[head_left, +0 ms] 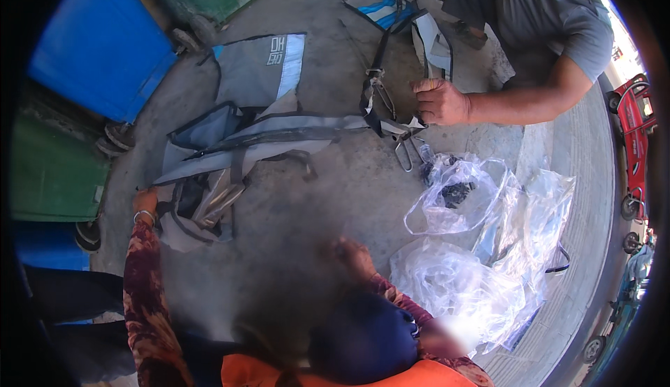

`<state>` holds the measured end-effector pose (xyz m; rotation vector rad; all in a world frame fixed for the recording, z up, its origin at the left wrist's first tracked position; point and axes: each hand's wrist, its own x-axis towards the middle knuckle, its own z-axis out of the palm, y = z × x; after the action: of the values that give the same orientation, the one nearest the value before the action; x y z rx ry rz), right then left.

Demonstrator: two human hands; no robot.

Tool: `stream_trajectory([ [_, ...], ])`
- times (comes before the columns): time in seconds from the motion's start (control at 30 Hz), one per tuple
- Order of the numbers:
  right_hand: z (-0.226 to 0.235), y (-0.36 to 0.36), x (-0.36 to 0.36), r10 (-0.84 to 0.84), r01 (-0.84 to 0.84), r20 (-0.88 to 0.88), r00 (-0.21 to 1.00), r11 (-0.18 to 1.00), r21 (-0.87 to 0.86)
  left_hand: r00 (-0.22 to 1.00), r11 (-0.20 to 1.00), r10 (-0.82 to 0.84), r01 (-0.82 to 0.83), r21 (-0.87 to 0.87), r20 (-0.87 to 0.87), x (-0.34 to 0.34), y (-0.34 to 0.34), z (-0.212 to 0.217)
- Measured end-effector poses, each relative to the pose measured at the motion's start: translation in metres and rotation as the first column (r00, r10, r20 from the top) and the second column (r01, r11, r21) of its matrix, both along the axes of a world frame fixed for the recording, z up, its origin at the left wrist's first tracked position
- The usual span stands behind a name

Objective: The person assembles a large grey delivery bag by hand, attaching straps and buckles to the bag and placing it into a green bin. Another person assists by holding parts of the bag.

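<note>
Neither of my own hands shows in the head view. Just below me a person in an orange vest (pixel 293 374) and dark head cover crouches. Their patterned-sleeve arm with a bangle reaches up, and that hand (pixel 145 201) grips the lower left corner of a grey fabric bag (pixel 237 132) lying flat on the concrete. Their other hand (pixel 352 256) is blurred and hovers over the bare floor beside the plastic. A second person in a grey shirt stands at the top right; their fist (pixel 440 101) is closed on a dark strap (pixel 373 83) with metal clips (pixel 408 151).
Crumpled clear plastic bags (pixel 474 247) lie at the right. Blue (pixel 98 45) and green wheeled bins (pixel 52 170) line the left side. More folded bags (pixel 384 3) lie at the top. A curved kerb (pixel 579 198) and a red vehicle (pixel 635 122) border the right.
</note>
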<state>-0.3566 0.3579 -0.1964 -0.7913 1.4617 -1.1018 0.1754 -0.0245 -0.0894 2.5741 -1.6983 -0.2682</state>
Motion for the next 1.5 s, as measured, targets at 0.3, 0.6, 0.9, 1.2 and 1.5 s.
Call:
stream_trajectory([
  [0.3, 0.023, 0.0, 0.002, -0.017, 0.009, 0.101, 0.995, 0.997, 0.082, 0.968, 0.965, -0.25, 0.251, 0.08, -0.022, 0.07, -0.029, -0.049],
  [0.6, 0.042, -0.009, 0.006, -0.045, 0.01, 0.176, 0.983, 0.981, 0.194, 0.775, 0.974, 0.216, -0.213, 0.075, -0.593, 0.012, 0.003, -0.01],
  [0.9, 0.022, 0.002, 0.013, -0.057, 0.051, 0.236, 0.97, 0.998, 0.03, 0.625, 0.944, 0.262, -0.324, 0.061, -0.735, 0.038, -0.001, -0.035],
  [1.2, 0.026, -0.001, 0.022, -0.13, 0.13, 0.206, 0.97, 0.991, 0.014, 0.84, 0.971, 0.215, -0.24, 0.015, -0.499, 0.129, -0.021, -0.074],
  [1.5, 0.053, -0.013, 0.007, -0.215, 0.065, 0.436, 0.874, 0.94, 0.334, 0.818, 0.9, -0.394, 0.435, -0.004, 0.42, 0.162, -0.005, -0.049],
])
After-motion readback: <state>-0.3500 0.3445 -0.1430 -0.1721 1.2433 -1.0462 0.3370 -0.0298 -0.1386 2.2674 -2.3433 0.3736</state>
